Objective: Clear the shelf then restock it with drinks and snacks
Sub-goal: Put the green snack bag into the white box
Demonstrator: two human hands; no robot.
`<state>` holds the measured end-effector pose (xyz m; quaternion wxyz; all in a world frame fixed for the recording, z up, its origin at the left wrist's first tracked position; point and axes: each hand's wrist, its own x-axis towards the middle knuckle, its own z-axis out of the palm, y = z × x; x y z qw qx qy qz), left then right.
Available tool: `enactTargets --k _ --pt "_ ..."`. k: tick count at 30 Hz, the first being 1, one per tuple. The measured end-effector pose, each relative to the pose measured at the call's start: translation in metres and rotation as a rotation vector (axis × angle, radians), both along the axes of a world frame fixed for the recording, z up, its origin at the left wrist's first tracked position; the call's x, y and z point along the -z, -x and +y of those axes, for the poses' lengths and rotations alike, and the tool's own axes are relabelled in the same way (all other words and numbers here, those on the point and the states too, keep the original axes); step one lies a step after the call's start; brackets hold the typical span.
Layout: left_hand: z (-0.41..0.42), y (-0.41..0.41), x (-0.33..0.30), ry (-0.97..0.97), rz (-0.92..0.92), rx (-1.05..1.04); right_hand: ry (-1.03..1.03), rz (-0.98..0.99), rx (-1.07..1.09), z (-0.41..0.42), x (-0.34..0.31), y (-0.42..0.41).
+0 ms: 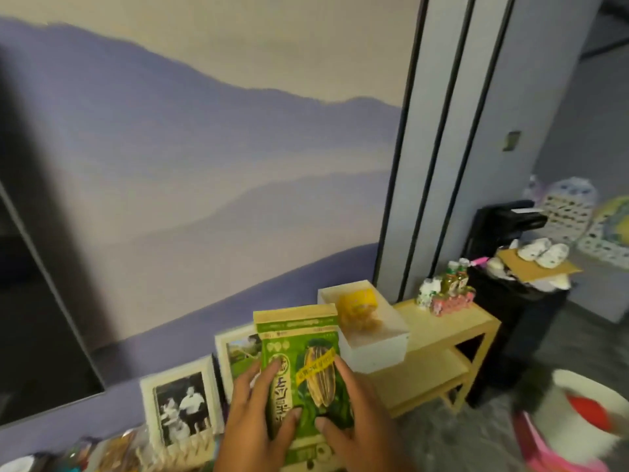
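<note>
A green sunflower-seed snack bag (303,366) with a beige top strip is held upright in front of me. My left hand (253,413) grips its left side and my right hand (354,420) grips its right side, thumbs on the front. Behind it stands a pale wooden shelf (452,330) with a lower board. On the shelf's top sit a white box (374,338) holding a yellow item (357,303), and a cluster of small drink bottles (449,287) with a pink pack.
Two framed photos (183,400) lean against the wall at lower left, beside a wooden rack and blurred packets. A black water dispenser (510,301) stands right of the shelf. A white and red tub (578,410) sits on the floor at right.
</note>
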<state>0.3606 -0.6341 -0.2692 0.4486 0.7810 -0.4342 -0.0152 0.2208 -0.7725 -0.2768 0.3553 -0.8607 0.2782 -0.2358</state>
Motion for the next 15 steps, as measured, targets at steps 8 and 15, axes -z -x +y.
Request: enactTargets --k 8,15 --pt "-0.143 0.069 -0.038 -0.028 -0.197 0.083 0.172 0.049 0.016 -0.127 -0.039 0.075" --pt "-0.239 0.111 -0.028 -0.196 -0.179 -0.025 0.179 0.17 -0.028 -0.23 -0.026 0.107"
